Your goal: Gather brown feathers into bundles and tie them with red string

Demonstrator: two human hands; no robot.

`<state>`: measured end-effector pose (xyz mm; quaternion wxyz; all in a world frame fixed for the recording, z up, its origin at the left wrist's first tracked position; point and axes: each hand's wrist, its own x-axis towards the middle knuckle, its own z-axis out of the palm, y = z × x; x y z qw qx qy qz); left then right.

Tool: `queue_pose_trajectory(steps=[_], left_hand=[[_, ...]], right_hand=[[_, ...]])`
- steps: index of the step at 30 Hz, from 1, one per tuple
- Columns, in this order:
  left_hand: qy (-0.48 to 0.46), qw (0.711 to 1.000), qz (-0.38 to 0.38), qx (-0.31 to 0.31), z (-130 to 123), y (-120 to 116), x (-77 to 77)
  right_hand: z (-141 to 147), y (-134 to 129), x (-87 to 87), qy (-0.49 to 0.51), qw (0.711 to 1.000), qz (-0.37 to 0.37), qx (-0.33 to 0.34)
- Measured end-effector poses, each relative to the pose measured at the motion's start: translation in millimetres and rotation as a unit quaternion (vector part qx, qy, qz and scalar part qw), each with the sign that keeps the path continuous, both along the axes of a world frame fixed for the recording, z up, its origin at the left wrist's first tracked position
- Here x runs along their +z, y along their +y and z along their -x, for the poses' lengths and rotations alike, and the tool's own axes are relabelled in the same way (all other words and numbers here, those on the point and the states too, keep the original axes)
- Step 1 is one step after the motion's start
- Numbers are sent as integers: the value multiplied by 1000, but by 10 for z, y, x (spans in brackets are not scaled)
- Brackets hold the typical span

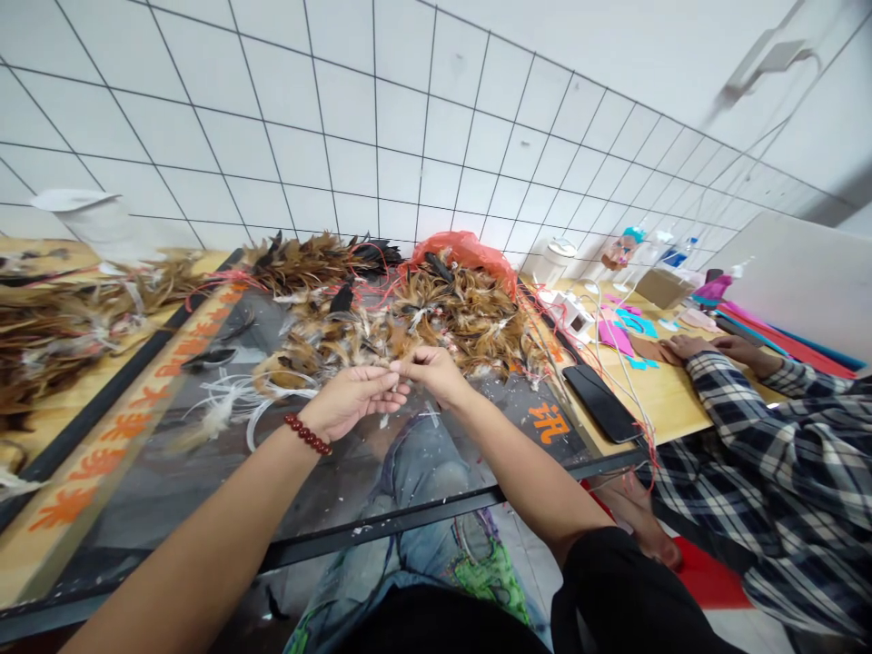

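My left hand (358, 398), with a red bead bracelet (308, 434) at its wrist, meets my right hand (434, 372) over the dark glass tabletop (300, 509). Thumbs and fingers of both are pinched together, fingertips touching. Something small and pale shows between them, too small to name. Just behind the hands lies a heap of brown and black feathers (470, 318), partly inside a red plastic bag (470, 250). Left of my left hand are loops of clear white strip (255, 392) and a pale fluffy feather (213, 420).
More feather bundles (61, 318) lie at the far left. A black phone (600, 402) and cables lie at the right. Beyond them, a co-worker's plaid sleeve (722, 386) rests near coloured sheet pieces (617, 336). A black wire grid (401, 118) stands behind the table.
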<state>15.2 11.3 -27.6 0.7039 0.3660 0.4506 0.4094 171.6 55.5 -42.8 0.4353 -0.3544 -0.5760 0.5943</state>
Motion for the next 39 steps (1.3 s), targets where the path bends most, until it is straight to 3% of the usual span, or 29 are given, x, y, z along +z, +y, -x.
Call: queue_pose_trajectory(steps=[3,6,10,14,21,24,27,29,36,39], left_hand=[[-9,1000,0,28,13,15,-2],[-81,993,5,86,33,34,13],[-119,988,28,98,27,39,23],[-132,987,31,89,1,23,24],[-128,987,35,91,-4,22,5],[-132,983,17,129,17,47,-3],[-143,971,-12,193,60,86,6],[-144,965,-19,219,84,107,14],[-128,966,-20,223,68,92,27],[-122,966,-27,228,65,87,23]], right_hand=[[-8,17,-22,-15,999,-37,-5],[-48,30,-29,-67,982,-169,-49],[-102,0,-12,-188,897,-395,-68],[-101,-64,11,-277,834,-471,-74],[-77,-110,30,-353,792,-490,-89],[-136,-61,69,-355,805,-464,-103],[-258,41,99,-358,833,-390,-161],[-330,101,98,-396,835,-335,-184],[-219,70,9,-531,799,-253,-128],[-163,78,-23,-512,815,-246,-113]])
